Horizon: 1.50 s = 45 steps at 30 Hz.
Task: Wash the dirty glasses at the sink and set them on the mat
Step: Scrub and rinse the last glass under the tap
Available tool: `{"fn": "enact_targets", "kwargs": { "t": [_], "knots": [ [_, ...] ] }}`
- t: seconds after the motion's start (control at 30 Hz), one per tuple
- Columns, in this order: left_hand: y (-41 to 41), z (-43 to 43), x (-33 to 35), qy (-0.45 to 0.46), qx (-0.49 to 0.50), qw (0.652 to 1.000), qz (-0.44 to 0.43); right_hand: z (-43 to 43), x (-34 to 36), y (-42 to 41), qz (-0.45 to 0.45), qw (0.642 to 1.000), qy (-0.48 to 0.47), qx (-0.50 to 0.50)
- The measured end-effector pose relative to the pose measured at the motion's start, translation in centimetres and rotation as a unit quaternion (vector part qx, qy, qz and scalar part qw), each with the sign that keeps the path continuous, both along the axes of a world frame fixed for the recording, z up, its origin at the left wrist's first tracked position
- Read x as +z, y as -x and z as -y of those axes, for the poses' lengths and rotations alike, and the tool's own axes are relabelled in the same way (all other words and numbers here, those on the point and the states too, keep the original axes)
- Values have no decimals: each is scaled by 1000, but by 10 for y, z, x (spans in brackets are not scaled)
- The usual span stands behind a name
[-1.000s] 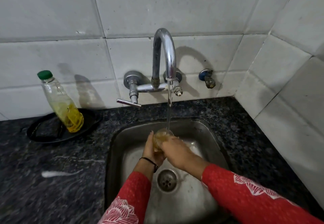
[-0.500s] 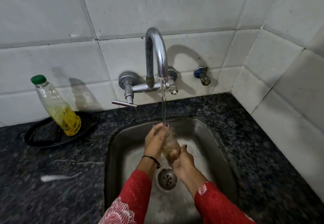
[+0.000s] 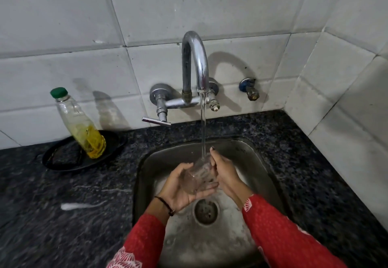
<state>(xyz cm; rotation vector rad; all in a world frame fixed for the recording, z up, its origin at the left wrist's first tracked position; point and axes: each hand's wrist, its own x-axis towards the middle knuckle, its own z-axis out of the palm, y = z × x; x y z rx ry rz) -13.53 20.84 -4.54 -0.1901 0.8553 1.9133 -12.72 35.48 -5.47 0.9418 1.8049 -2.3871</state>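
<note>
Tipped further since before, one glass [image 3: 198,175] sits cupped between two hands, left [image 3: 180,190] and right [image 3: 225,173], under one tap [image 3: 195,66].

No readable text, label, brand, number or sign is shown anywhere; the bottle [image 3: 80,125] beside the sink [image 3: 147,162] is unlabelled.

Home kitchen, steel sink [image 3: 258,162], wall tap [image 3: 194,68], granite counter [image 3: 63,194], tiled walls [image 3: 210,5]

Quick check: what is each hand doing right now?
Left hand: cupped under the glass, holding it.
Right hand: closed on the glass's side, under the running water.
</note>
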Motion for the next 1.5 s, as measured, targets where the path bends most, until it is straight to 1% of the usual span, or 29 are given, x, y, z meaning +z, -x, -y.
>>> {"fn": "enact_targets", "kwargs": {
  "t": [0.07,0.13,0.17,0.23,0.27,0.33,0.37,0.4,0.43,0.5,0.57,0.63,0.67,0.73,0.77,0.8,0.83,0.93,1.0,1.07,1.1,1.13,1.17,1.23,1.27,1.3,1.33,1.4,1.5],
  "knots": [
    [-2,6,-2,-41,-6,999,20,-2,8,5,-15,996,-74,52],
    [0,8,-3,-38,-33,999,13,-5,17,8,-33,985,-136,103],
    [2,8,-2,-10,-51,999,-6,-8,19,9,-42,977,-162,129],
    [4,8,-1,104,-73,988,-85,-12,23,12,-47,961,-207,179],
    [3,4,2,181,-84,967,-158,-12,25,14,-41,949,-234,206],
    [-1,-6,5,332,-92,891,-296,-8,26,18,-21,920,-296,256],
    [-4,-12,7,374,-60,863,-334,-6,27,20,-20,913,-313,263],
    [-6,-15,8,376,-29,859,-348,-4,29,20,-27,918,-305,254],
    [-7,-17,8,356,-14,870,-342,-3,31,19,-40,930,-277,237],
    [-5,-14,10,268,-23,923,-277,-5,34,16,-71,954,-202,210],
    [0,-6,7,88,-35,986,-134,-9,38,12,-93,969,-108,203],
    [3,-2,8,-50,-29,998,-31,-12,42,9,-104,975,-30,195],
    [3,-3,10,-56,-33,997,-37,-13,43,9,-102,974,-25,200],
    [-1,-8,15,34,-41,993,-106,-13,49,8,-86,968,-72,225],
    [-3,-12,19,119,-43,976,-175,-12,50,8,-69,963,-119,233],
    [-3,-17,18,203,-41,945,-254,-10,48,8,-49,956,-169,237],
    [-2,-22,14,277,-33,906,-319,-9,46,8,-30,950,-205,235],
    [-8,-34,-1,454,17,781,-428,-5,40,11,-12,946,-244,214],
    [-13,-38,-8,527,47,703,-476,1,40,12,-13,946,-255,198],
    [-12,-37,-9,537,73,673,-504,3,43,12,-30,950,-253,179],
    [-9,-34,-6,520,66,688,-502,3,46,11,-43,954,-240,174],
    [-5,-30,-2,483,58,725,-488,1,48,9,-57,959,-217,173],
    [-1,-26,5,426,42,782,-453,-2,50,8,-70,964,-185,177],
    [5,-14,20,256,18,911,-324,-8,52,5,-93,970,-114,193],
    [5,-9,25,163,7,959,-231,-9,53,3,-105,971,-74,202],
    [5,-4,27,81,-4,986,-144,-9,53,3,-114,971,-34,209],
    [4,-1,28,29,-11,996,-88,-9,53,3,-119,968,-7,219],
    [2,-1,26,19,-21,997,-73,-9,57,2,-112,965,-19,238],
    [4,-10,21,141,30,974,-173,-8,56,3,-82,963,-118,230]
  ]
}}
